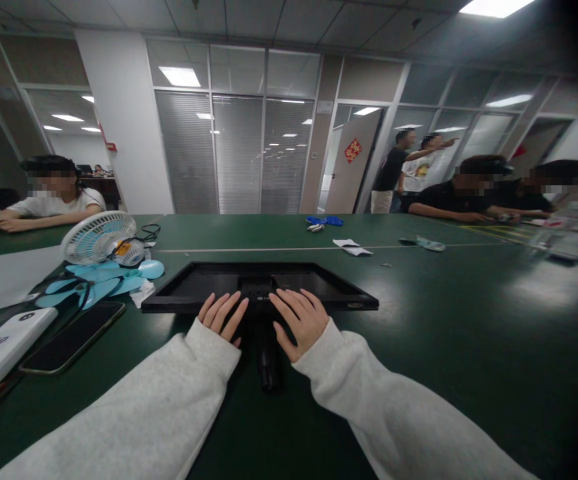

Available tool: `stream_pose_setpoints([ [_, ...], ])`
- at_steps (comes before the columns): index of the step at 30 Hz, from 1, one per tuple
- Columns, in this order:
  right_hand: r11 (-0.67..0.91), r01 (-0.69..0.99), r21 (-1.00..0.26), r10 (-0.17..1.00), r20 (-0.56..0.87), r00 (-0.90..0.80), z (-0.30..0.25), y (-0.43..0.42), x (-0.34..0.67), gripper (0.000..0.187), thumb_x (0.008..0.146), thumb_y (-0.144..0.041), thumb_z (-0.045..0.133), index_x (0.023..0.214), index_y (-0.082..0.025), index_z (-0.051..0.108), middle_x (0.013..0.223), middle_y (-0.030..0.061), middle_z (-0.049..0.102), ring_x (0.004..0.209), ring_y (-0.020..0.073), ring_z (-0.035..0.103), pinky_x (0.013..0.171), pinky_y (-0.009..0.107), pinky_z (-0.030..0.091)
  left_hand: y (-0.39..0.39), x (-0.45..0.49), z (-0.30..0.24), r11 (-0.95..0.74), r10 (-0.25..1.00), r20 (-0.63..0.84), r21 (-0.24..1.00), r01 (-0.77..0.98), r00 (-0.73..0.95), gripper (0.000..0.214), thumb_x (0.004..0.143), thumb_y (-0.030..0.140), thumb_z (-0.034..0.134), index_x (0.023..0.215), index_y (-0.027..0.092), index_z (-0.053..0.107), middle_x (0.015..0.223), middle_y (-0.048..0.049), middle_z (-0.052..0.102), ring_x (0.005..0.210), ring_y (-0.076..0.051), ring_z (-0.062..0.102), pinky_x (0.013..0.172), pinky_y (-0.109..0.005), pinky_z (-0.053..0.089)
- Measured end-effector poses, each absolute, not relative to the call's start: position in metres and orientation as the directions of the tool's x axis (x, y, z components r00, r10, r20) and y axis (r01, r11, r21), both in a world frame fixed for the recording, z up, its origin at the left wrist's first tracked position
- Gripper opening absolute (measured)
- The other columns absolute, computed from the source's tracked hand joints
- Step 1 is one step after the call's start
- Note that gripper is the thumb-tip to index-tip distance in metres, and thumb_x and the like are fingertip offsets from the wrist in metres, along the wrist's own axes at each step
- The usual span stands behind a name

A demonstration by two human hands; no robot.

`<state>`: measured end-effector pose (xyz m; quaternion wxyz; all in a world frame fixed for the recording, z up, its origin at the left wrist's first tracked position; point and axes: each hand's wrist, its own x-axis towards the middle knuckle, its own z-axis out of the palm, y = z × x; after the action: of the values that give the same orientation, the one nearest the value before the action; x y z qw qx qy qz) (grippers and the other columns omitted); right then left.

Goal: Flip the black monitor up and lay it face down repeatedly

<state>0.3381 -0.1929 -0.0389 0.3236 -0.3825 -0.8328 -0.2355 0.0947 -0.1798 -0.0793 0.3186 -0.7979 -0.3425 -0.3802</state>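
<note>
Both hands lay palm-down on the near edge of a black monitor [259, 283], the left hand [221, 319] and the right hand [303, 323] set a little apart on either side of its middle. Their fingers were long and loosely spread, closed around nothing; whether they pressed, I couldn't tell. The monitor sat low over the green table [433, 360], stretching out past both hands to either side. It was dull and dark, with a raised rim, a boxy recess just beyond the fingertips and a small pale mark on its near edge, to the right of the grip. Between the wrists, a glossy, rounded black stem [269, 363] stuck out toward the wearer. Left of the grip were light-blue fan blades [101, 283] and a dark phone [73, 339].
</note>
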Motion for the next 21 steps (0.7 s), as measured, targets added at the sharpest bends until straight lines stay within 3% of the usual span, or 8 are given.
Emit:
stream_pose_setpoints([
  [21, 0.627, 0.77, 0.116, 0.482, 0.719, -0.501, -0.037, -0.1894, 0.3411, 0.045, 0.088, -0.029, 0.05, 0.131, -0.017, 0.055, 0.129, 0.0084, 0.057, 0.115, 0.0248, 0.05, 0.099, 0.044, 0.038, -0.1767, 0.0949, -0.08, -0.568, 0.264, 0.835, -0.27, 0.778, 0.482, 0.059, 0.088, 0.028, 0.045, 0.145, 0.016, 0.038, 0.138, -0.0136, 0.05, 0.126, -0.028, 0.044, 0.108, -0.046, 0.033],
])
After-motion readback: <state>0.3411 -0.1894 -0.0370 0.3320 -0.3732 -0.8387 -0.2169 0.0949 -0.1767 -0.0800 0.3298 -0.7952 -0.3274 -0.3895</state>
